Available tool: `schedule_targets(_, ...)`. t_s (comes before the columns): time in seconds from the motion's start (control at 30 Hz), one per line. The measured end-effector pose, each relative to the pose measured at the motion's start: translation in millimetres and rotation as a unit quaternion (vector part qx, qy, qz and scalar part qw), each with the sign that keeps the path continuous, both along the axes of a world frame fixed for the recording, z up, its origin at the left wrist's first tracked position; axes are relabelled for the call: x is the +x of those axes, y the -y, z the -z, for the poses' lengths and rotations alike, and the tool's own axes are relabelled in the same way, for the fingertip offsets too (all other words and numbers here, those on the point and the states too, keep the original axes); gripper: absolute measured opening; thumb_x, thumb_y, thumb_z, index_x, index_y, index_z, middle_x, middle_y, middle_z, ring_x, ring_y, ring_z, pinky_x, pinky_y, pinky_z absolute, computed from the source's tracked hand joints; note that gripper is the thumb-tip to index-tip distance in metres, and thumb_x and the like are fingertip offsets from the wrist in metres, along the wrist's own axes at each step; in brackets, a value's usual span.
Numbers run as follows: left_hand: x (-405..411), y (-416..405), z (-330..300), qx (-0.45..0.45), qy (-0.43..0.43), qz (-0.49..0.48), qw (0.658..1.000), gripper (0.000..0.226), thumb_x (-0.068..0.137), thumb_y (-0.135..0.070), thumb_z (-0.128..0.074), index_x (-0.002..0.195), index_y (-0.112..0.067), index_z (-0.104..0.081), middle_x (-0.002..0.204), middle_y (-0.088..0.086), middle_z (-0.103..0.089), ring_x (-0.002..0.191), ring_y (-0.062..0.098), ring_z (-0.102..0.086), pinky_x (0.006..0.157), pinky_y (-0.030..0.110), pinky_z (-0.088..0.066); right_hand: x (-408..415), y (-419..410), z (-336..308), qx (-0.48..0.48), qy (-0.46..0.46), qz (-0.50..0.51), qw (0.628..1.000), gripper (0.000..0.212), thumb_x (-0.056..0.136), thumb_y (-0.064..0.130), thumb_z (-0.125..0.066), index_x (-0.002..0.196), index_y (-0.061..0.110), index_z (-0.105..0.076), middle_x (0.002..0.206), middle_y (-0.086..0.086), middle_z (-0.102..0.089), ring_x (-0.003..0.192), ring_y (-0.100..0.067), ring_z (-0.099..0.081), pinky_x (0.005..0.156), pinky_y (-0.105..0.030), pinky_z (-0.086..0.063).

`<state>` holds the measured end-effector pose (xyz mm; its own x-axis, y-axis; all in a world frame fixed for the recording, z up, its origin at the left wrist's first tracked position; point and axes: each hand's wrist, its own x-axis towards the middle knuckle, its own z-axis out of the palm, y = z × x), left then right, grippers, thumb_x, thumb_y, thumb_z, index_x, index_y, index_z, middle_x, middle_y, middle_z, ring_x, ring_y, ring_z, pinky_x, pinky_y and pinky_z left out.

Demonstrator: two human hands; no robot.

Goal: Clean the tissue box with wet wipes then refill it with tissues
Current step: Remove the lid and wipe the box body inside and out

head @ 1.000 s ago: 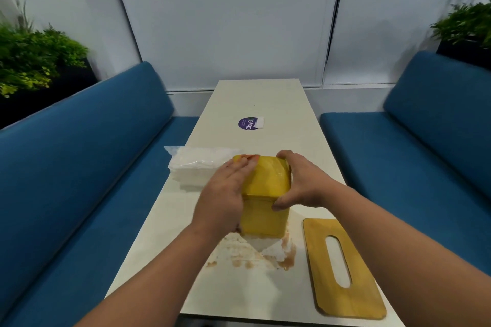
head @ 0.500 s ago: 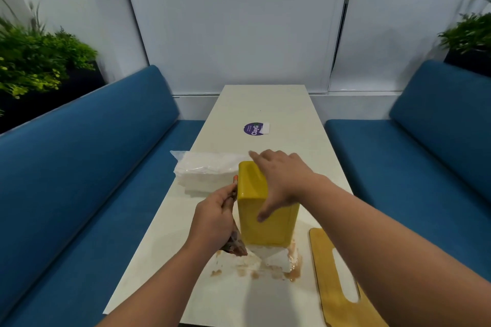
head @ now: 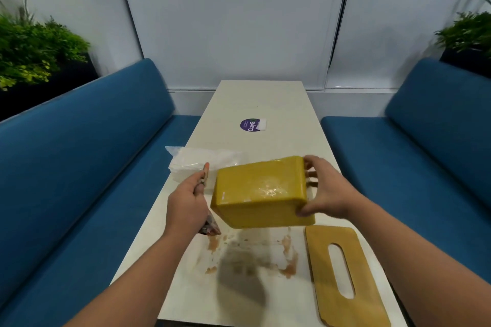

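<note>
The right hand [head: 322, 194] grips the yellow box [head: 261, 191] by its end, lifted and tilted above the stained table [head: 255, 98]. The left hand [head: 187, 203] is curled around a dirty wipe [head: 210, 227] (brown-smeared), beside the box.

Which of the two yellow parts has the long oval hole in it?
The flat lid, lying on the table nearest the camera. The box body, held by the right hand, shows none.

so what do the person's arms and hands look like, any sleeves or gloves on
Both forearms are bare as far as the frame shows: no sleeves in view. The left hand and right hand wear no gloves, and no rings, watch or bracelet show. The nails look short, but the picture is too blurred to say more.
</note>
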<state>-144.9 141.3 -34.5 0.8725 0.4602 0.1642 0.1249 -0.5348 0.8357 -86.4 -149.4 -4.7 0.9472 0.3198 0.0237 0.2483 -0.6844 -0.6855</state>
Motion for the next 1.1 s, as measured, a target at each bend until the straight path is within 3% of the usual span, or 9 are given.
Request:
schedule_targets(0.2,0.8,19.3,13.3,0.030,-0.011,0.107,0.994,0.040,0.102,-0.017,-0.040,0.137,-0.032,-0.049,0.130,-0.008,-0.055,0.108,0.009,-0.049,0.099,0.023,-0.040,-18.1,8.0,57.6,0.075,-0.019,0.031,0.997,0.114,0.046,0.022,-0.096,0.140,0.027,-0.032,0.131,0.008,-0.044,0.115,-0.013,-0.049,0.078,-0.015,-0.046)
schedule_targets(0.3,-0.3,33.9,25.0,0.086,-0.020,0.146,0.985,0.048,0.101,-0.012,-0.035,0.142,-0.035,-0.043,0.146,-0.007,-0.043,0.131,0.015,-0.040,0.112,0.035,-0.034,-21.0,7.7,66.8,0.078,-0.018,0.035,0.996,0.114,0.046,0.026,-0.096,0.141,0.026,-0.033,0.130,0.007,-0.046,0.114,-0.014,-0.050,0.080,-0.019,-0.048)
schedule_targets(0.4,-1.3,62.9,30.5,0.203,-0.028,0.167,0.964,0.061,0.089,-0.015,-0.024,0.148,-0.029,-0.034,0.153,0.001,-0.035,0.139,0.019,-0.033,0.117,0.029,-0.019,-20.9,8.8,68.4,0.074,-0.015,0.041,0.996,0.116,0.045,0.030,-0.095,0.142,0.026,-0.032,0.131,0.007,-0.045,0.114,-0.016,-0.051,0.083,-0.024,-0.050)
schedule_targets(0.6,-18.8,133.2,28.6,0.292,0.025,0.298,0.909,0.075,0.088,-0.022,-0.058,0.152,-0.030,-0.020,0.156,-0.001,-0.028,0.142,0.024,-0.025,0.117,0.034,-0.014,-26.8,2.5,70.9,0.084,-0.018,0.049,0.995,0.122,0.039,0.027,-0.097,0.143,0.021,-0.033,0.131,0.009,-0.049,0.113,-0.014,-0.056,0.085,-0.028,-0.056)
schedule_targets(0.67,-7.1,112.2,33.9,0.306,0.029,0.282,0.909,0.071,0.088,-0.025,-0.048,0.152,-0.034,-0.018,0.155,-0.001,-0.030,0.141,0.022,-0.026,0.117,0.036,-0.016,-28.9,0.6,68.4,0.075,-0.003,0.047,0.996,0.121,0.040,0.028,-0.095,0.143,0.021,-0.033,0.130,0.008,-0.048,0.112,-0.014,-0.055,0.085,-0.029,-0.056)
schedule_targets(0.77,4.4,57.2,43.0,0.284,0.002,0.159,0.946,0.070,0.083,-0.016,-0.019,0.150,-0.036,-0.022,0.151,0.000,-0.038,0.134,0.021,-0.034,0.114,0.034,-0.023,-28.9,-4.4,61.3,0.042,0.021,0.031,0.998,0.122,0.042,0.037,-0.092,0.146,0.023,-0.028,0.133,0.007,-0.044,0.115,-0.014,-0.050,0.093,-0.034,-0.053)
schedule_targets(0.9,10.5,48.1,30.1,0.208,-0.049,0.088,0.973,0.062,0.090,-0.005,-0.021,0.148,-0.021,-0.034,0.151,0.000,-0.037,0.129,0.022,-0.032,0.110,0.030,-0.026,-26.6,-7.4,53.3,0.018,0.051,0.013,0.998,0.121,0.044,0.038,-0.091,0.146,0.023,-0.027,0.133,0.008,-0.042,0.117,-0.014,-0.048,0.095,-0.035,-0.051)
schedule_targets(1.0,7.2,93.9,12.7,0.258,0.011,0.208,0.943,0.071,0.079,-0.016,-0.021,0.149,-0.019,-0.031,0.154,-0.005,-0.032,0.135,0.021,-0.031,0.111,0.021,-0.018,-26.6,-6.9,53.4,0.002,0.059,0.014,0.998,0.122,0.044,0.040,-0.090,0.147,0.023,-0.027,0.134,0.008,-0.042,0.117,-0.013,-0.047,0.095,-0.035,-0.052)
schedule_targets(1.1,-7.8,129.5,-5.1,0.259,0.043,0.327,0.908,0.056,0.094,-0.015,-0.030,0.150,-0.021,-0.030,0.155,-0.006,-0.029,0.134,0.018,-0.024,0.111,0.020,-0.013,-28.8,-7.8,58.1,0.026,0.057,0.008,0.998,0.117,0.045,0.039,-0.092,0.144,0.027,-0.032,0.132,0.014,-0.046,0.116,-0.009,-0.051,0.097,-0.032,-0.051)
